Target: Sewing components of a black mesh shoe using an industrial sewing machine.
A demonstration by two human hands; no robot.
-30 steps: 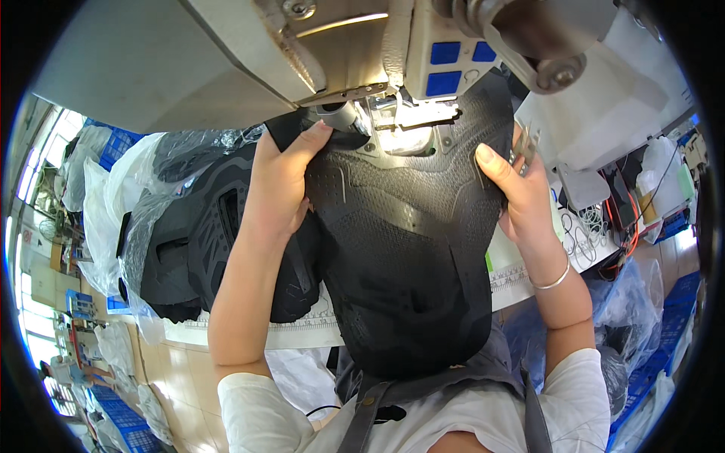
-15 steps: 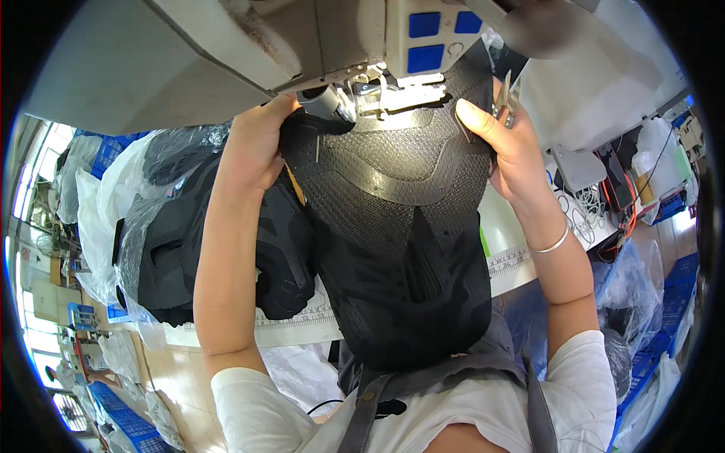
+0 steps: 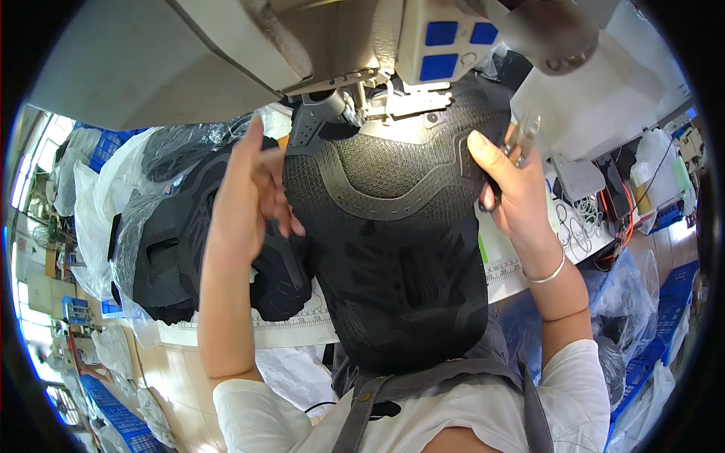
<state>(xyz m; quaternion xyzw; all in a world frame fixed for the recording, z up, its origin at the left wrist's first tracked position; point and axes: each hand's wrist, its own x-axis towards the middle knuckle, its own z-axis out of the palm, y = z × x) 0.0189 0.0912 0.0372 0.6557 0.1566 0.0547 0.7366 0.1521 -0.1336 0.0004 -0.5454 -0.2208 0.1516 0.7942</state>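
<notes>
While the left hand (image 3: 245, 200) is hovering open beside the black mesh panel (image 3: 393, 249) — fingers loose, only brushing its left edge if touching at all — the right hand (image 3: 513, 189) is pinching the panel's right edge and also closing around small metal snips (image 3: 522, 136). The panel is lying under the sewing machine head (image 3: 408, 53), its top edge right at the presser foot and needle (image 3: 377, 106), the rest draping down off the counter (image 3: 287, 328) toward the person's lap. Risk as I'm judging it: with only one side being held, the panel is likely skewing or sliding under the foot, so a seam could be wandering off the curved overlay. The snip tips are sitting close to the mesh — a snag or nick is possible. Fingers are also working near the needle. The bagged black pieces (image 3: 162, 234) on the left are crowding the left forearm and could be getting dragged.
</notes>
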